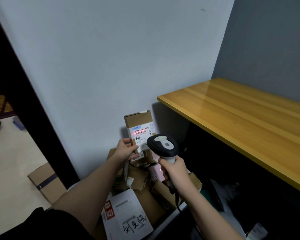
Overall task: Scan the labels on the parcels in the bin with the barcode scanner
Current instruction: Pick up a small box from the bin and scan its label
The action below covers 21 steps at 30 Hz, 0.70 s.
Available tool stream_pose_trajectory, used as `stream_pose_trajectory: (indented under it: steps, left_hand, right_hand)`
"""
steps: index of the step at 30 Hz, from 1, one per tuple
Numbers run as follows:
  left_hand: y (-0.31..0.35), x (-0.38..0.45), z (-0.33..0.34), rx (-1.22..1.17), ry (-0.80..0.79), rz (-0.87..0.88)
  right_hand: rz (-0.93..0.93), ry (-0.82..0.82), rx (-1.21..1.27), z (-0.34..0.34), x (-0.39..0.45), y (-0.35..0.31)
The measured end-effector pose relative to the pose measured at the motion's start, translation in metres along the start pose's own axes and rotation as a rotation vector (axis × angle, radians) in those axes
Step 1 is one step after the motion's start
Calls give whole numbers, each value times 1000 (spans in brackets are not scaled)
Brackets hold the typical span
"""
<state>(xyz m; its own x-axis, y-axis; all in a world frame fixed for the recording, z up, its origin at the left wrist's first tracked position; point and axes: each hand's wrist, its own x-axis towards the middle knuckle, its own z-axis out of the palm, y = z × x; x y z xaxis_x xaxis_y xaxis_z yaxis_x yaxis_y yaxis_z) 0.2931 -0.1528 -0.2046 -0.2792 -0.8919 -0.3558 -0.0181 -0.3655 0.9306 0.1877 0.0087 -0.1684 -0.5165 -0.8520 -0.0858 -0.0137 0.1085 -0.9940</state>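
My left hand (126, 149) holds a tall brown cardboard parcel (139, 121) upright by its lower left edge. A white shipping label (143, 134) faces me, and a red scan line crosses its barcode. My right hand (174, 169) grips the handle of a black and white barcode scanner (163, 146), whose head points at the label from just below and to the right. Below both hands, the bin (164, 224) holds several cardboard parcels, among them a white one with handwriting (128, 217) at the front.
A yellow wooden table (241, 118) stands to the right, dark beneath. The grey wall is close behind the parcel. A taped cardboard box (47, 182) lies on the floor at the left, beside a dark door frame (33, 110).
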Motion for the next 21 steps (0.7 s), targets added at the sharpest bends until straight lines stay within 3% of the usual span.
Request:
stream_pose_trajectory:
  steps: [21]
  left_hand:
    - [8,-5,1,-16,-1,-3]
  right_hand:
    - [-25,29,-28,1,0,0]
